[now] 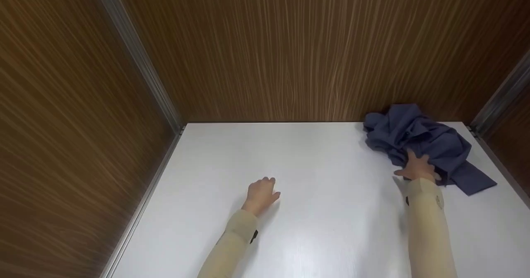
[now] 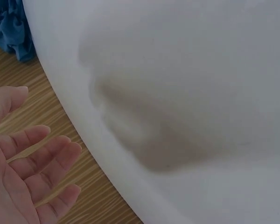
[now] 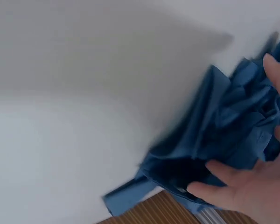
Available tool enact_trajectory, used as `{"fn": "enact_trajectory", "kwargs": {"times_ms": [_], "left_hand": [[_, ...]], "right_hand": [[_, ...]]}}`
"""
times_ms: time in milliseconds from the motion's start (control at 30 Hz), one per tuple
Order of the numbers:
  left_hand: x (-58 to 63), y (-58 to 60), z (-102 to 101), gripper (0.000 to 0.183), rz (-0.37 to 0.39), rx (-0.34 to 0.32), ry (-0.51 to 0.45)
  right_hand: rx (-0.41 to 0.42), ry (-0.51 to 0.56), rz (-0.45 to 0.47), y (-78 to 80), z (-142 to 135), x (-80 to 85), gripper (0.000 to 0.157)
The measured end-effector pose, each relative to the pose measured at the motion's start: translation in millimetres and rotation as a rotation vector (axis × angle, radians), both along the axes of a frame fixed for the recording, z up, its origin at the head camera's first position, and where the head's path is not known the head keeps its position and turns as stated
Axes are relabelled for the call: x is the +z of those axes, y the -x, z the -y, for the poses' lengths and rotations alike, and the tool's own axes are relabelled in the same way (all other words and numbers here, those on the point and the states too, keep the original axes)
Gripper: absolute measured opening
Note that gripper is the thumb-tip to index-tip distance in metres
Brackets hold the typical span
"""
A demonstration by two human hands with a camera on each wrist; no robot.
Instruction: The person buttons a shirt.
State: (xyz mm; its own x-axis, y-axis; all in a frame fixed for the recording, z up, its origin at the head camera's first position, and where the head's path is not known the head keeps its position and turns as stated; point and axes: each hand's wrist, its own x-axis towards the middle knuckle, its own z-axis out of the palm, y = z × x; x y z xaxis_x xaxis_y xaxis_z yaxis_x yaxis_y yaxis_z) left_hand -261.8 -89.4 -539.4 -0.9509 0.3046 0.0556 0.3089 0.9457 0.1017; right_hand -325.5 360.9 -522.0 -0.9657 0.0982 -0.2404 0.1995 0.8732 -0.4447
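Wood-grain panels (image 1: 269, 50) backed the counter (image 1: 323, 220), where crumpled blue cloth (image 1: 439, 141) lay at two o'clock against the right hand (image 1: 418, 169), fingers spread (the left hand's (image 1: 261, 194) loosely bent), and a shallow pinch could have shed folds.

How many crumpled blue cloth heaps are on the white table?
1: a crumpled blue cloth heap, far right on the white table, by the right hand. More pieces may be hidden inside.
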Motion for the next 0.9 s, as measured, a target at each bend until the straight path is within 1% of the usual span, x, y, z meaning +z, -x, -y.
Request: {"fn": "enact_trajectory", "kwargs": {"times_ms": [33,100,200,367,433,500,567,700,800,900], "left_hand": [[-0.1,0.0,0.6,0.046,0.005,0.003,0.006],[-0.1,0.2,0.8,0.046,0.009,0.009,0.010],[-0.8,1.1,1.5,0.046,0.008,0.017,0.011],[-2.6,0.8,2.3,0.046,0.010,0.019,-0.003],[-3.4,0.7,1.5,0.045,0.009,0.016,-0.003],[-4.4,0.9,0.2,0.045,0.003,0.008,-0.010],[-5.6,0.9,-1.0,0.044,0.000,-0.001,-0.020],[-7.4,1.4,-2.7,0.044,-0.003,-0.008,-0.029],[-8.1,1.7,-4.3,0.045,0.006,-0.005,-0.026],[-7.8,2.1,-6.6,0.044,0.005,-0.021,-0.037]], "right_hand": [[0.004,0.011,0.015,-1.0,1.3,-3.1,0.099],[0.009,0.000,0.027,-2.8,3.5,-8.9,0.093],[-0.002,-0.036,-0.002,-6.1,6.7,-15.1,0.081],[-0.013,-0.060,-0.009,-9.8,1.4,-17.5,0.068],[-0.008,-0.090,-0.006,-12.1,-3.0,-18.1,0.062],[-0.005,-0.138,-0.024,-15.4,-6.6,-20.1,0.056],[0.001,-0.191,-0.022,-18.2,-9.6,-21.3,0.050],[0.041,-0.242,-0.016,-20.8,-16.9,-23.2,0.038],[0.081,-0.240,-0.037,-24.5,-19.8,-23.8,0.032],[0.121,-0.238,-0.063,-30.1,-18.5,-21.1,0.028]]}}
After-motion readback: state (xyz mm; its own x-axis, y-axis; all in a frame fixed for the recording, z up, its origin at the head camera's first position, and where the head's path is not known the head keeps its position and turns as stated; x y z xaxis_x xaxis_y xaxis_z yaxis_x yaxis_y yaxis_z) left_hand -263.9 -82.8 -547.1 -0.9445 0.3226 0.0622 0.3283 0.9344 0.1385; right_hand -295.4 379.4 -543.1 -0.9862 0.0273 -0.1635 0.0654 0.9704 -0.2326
